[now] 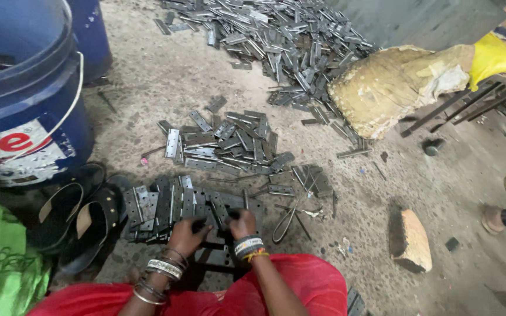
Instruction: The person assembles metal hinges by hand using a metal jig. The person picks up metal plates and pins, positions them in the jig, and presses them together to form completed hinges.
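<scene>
Head view, steeply down, close.

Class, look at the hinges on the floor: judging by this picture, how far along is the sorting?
Looks done: a row of hinges laid side by side before the person. In hand: the left hand and right hand both grip hinges at that row's near edge. Left: a loose middle heap and the far larger pile beyond.

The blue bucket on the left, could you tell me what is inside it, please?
Inside the blue bucket, only a few thin dark metal strips show near the rim at the left edge. Its wall hides the rest of the inside.
</scene>
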